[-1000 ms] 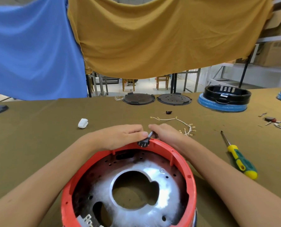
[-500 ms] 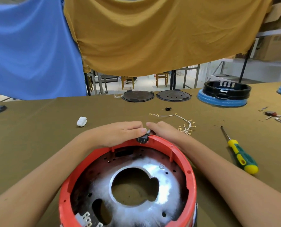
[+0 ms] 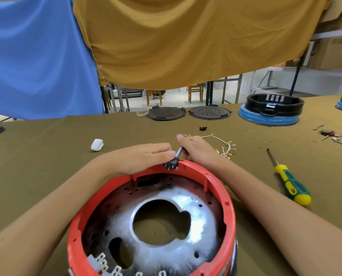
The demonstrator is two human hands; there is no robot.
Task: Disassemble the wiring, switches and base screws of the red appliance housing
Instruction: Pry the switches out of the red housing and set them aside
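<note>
Switch (image 3: 171, 165) raised — between left hand (image 3: 144, 158), right hand (image 3: 198, 149).

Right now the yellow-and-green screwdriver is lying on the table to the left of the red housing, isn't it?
Not quite: the head view shows the yellow-and-green screwdriver lying on the table to the right of the red housing, beyond the right forearm.

Bright even daylight, sharp focus, glare on metal, wide-angle edge bending.
</note>
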